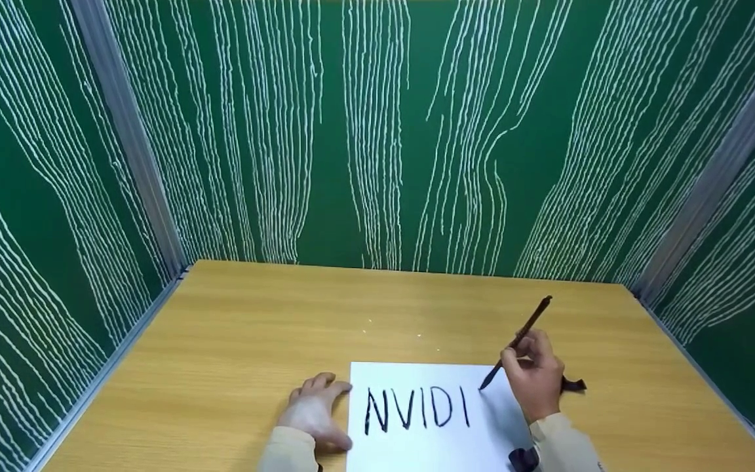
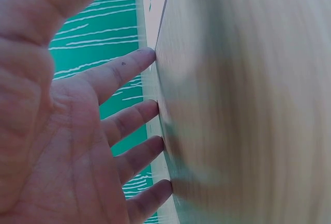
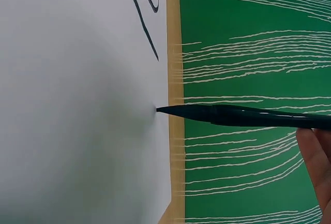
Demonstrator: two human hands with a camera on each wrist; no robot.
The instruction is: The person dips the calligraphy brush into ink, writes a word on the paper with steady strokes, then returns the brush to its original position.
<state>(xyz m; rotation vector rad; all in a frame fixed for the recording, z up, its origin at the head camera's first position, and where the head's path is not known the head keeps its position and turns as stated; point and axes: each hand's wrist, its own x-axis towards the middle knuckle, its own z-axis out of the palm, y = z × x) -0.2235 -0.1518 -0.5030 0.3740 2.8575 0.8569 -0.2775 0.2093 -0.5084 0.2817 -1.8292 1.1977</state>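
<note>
A white sheet of paper [image 1: 436, 452] lies on the table, bearing the black letters NVIDI [image 1: 417, 410]. My right hand [image 1: 535, 377] pinches a slim black calligraphy brush [image 1: 531, 321], tilted with its top end up and away to the right. In the right wrist view the pointed tip of the brush [image 3: 207, 113] is over the sheet, right of the last stroke; whether it touches is hard to tell. My left hand [image 1: 312, 410] rests at the sheet's left edge, thumb and index finger by the paper. The left wrist view shows its fingers [image 2: 124, 74] spread, tips on the tabletop.
A small dark object [image 1: 574, 385] lies on the table just right of my right hand, partly hidden by it. Tiny pale specks dot the wooden table [image 1: 272, 314] beyond the sheet. Green panels with white wavy lines [image 1: 331, 164] enclose the back and sides.
</note>
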